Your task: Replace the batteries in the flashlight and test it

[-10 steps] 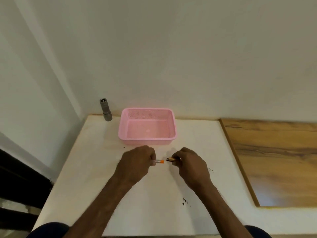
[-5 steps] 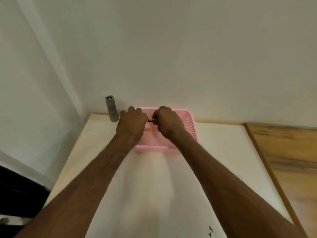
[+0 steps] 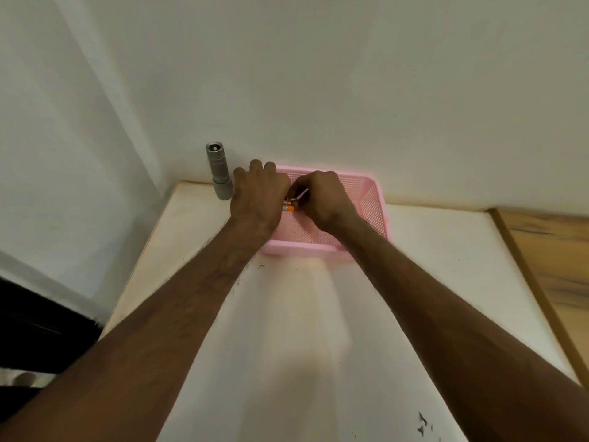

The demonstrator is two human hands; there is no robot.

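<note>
count: 1 flashlight point(image 3: 218, 173), 1 pink basket point(image 3: 376, 215), 1 left hand point(image 3: 258, 199) plus 1 right hand point(image 3: 325, 199), looks like 2 batteries point(image 3: 288, 207) pinched between them, 1 white table point(image 3: 287, 346)

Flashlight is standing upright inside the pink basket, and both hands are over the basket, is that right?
Not quite. In the head view the flashlight stands upright outside the pink basket, just left of it by the wall. The left hand and right hand are over the basket.
</note>
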